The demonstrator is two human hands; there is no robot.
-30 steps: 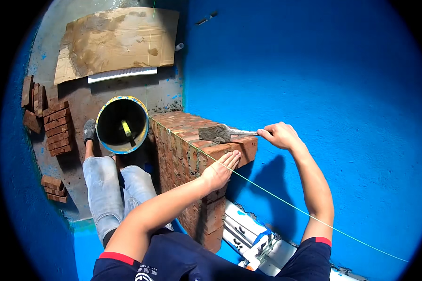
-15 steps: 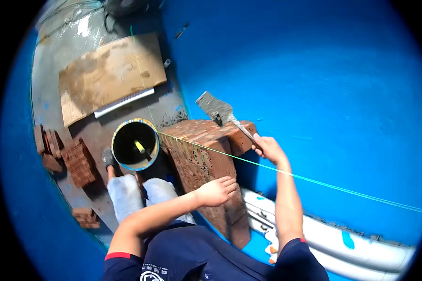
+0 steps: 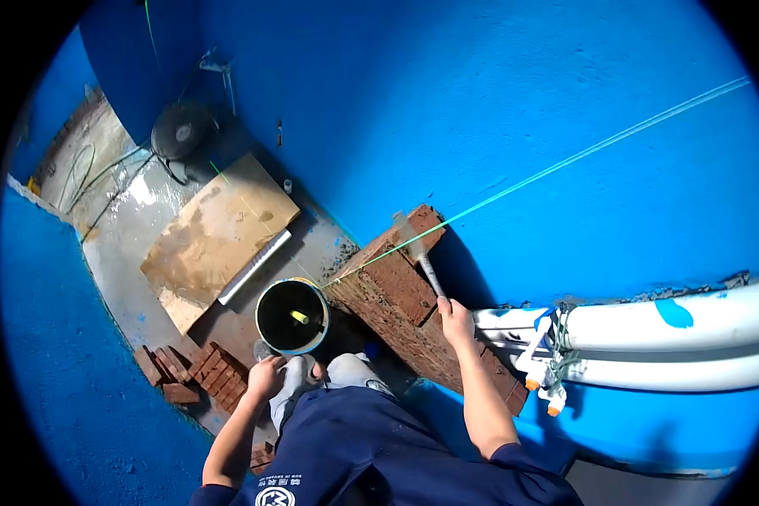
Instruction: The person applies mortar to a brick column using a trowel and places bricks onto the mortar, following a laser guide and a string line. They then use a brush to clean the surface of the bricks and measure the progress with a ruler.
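My right hand (image 3: pixel 455 322) is closed round the handle of a mortar-coated trowel (image 3: pixel 428 271). The trowel's blade is blurred and lies over the top bricks at the far end of a low brick wall (image 3: pixel 388 314). A brick (image 3: pixel 408 289) sits on top there, jutting toward the near side. My left hand (image 3: pixel 266 376) hangs by my left knee, below a bucket (image 3: pixel 264 297), with its fingers curled in and nothing visible in them. Inside the dark bucket stands a yellow-ended handle (image 3: pixel 299 317).
A taut green string (image 3: pixel 565 174) crosses above the wall. White pipes (image 3: pixel 649 331) with taped fittings run along the blue wall at right. Loose bricks (image 3: pixel 219 375) lie on the floor at left. Beyond the bucket are a stained cardboard sheet (image 3: pixel 219 240) and a dark fan (image 3: pixel 180 131).
My left hand has left the brick wall and moved left and down beside my knee. The trowel has come down to the bricks from over the blue wall. The view has turned.
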